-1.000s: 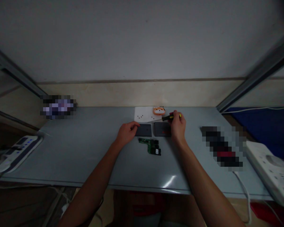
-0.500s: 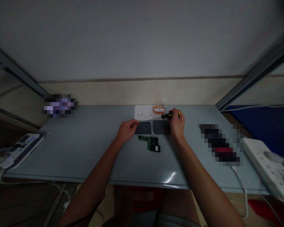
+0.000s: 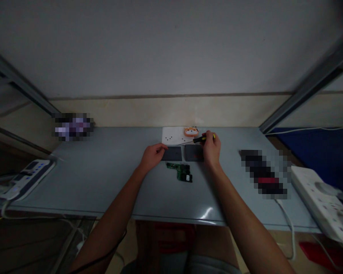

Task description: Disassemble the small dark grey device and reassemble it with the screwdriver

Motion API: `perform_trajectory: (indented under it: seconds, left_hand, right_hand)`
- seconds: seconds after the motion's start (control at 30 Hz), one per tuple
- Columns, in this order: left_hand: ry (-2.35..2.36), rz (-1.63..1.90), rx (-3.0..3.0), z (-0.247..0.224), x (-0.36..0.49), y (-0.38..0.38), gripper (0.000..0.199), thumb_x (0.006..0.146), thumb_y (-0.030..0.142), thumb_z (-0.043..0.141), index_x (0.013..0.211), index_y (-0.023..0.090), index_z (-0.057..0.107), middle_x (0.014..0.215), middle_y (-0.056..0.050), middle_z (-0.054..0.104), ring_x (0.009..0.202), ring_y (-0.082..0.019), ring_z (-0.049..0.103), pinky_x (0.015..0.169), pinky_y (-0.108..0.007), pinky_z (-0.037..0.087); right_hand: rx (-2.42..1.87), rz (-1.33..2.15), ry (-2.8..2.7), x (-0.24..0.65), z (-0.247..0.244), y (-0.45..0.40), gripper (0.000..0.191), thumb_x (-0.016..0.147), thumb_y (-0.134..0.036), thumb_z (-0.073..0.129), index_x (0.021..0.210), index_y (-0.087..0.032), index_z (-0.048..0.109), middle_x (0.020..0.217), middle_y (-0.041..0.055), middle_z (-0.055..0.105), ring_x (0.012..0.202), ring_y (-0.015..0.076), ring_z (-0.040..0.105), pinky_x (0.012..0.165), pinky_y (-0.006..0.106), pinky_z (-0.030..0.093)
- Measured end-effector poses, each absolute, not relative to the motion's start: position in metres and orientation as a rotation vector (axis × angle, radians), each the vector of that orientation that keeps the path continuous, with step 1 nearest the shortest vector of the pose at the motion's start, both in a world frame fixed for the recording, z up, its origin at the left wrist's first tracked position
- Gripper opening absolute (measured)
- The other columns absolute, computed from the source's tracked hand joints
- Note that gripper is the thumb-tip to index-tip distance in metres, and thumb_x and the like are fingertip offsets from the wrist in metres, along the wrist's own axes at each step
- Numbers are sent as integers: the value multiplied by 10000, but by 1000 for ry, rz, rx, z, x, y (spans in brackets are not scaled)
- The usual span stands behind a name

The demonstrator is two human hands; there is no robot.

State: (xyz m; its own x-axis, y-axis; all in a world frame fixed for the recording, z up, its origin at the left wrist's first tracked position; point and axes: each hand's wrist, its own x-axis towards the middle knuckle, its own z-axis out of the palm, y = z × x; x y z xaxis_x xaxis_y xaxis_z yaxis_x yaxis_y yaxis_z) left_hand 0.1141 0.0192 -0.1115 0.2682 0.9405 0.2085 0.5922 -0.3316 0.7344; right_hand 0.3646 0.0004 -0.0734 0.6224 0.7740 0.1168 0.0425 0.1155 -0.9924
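My left hand (image 3: 154, 155) is at the left end of a dark flat rectangular panel (image 3: 173, 153), its fingers closed on the panel's upper left edge. My right hand (image 3: 212, 147) grips a screwdriver (image 3: 199, 139) with a black and yellow handle. Its thin shaft points left, above the panel's far edge; the tip is hard to make out. Beside that panel lies a second dark rectangular piece (image 3: 193, 153), partly covered by my right hand. Nearer to me, a green circuit board (image 3: 183, 172) with black parts lies on the table.
Behind the panels, a white sheet (image 3: 175, 131) bears several small dark screws and an orange animal-faced case (image 3: 191, 131). Power strips (image 3: 31, 177) (image 3: 317, 194) lie at both sides of the grey table (image 3: 88, 171). Blurred-out items sit at far left and right.
The view has shifted slightly. Both hands keep nearly the same place, with the screwdriver still in my right hand and the panels and circuit board where they were.
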Motion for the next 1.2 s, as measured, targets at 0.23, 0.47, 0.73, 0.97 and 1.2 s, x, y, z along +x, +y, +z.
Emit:
perform_trajectory:
  seconds: [0.23,0.47,0.73,0.97,1.2]
  left_hand:
    - [1358,911,2018,-113,113,18,285,973,247,509,1057,190,775,777,-5,725,666,-143,633,637,-230,428]
    - [1380,949,1942,-107,116,13,363,1030,430,501,1173,192,733,747,-16,712,612,-155,620,592,-235,422]
    - [1401,895,2001,-109,114,14,292,986,275,515,1157,191,736,663,22,655,563,-130,555,592,-221,375]
    - [1387,913,1981,-108,115,14,280,978,267,515,1115,191,746,710,2,694,608,-145,609,605,-233,409]
    - [1350,931,1955,-109,115,17,274,975,251,519,1098,182,754,793,-25,740,689,-164,675,663,-247,478]
  right_hand:
    - [-1351,556,-827,361,-70,-4,361,956,-532,517,790,-219,587,694,-38,544,648,144,518,646,288,402]
    - [-1385,496,-819,364,-69,-5,351,957,-514,506,798,-216,598,694,-35,565,672,154,537,674,298,400]
    - [-1441,412,-770,378,-70,0,355,945,-511,499,798,-212,622,725,-13,618,699,169,551,707,305,409]
    - [-1424,332,-776,370,-68,-6,320,956,-486,489,806,-222,591,721,-15,604,698,167,545,713,294,406]
    - [-1480,203,-822,357,-73,-16,350,981,-544,469,879,-232,589,727,-15,603,676,171,530,695,288,392]
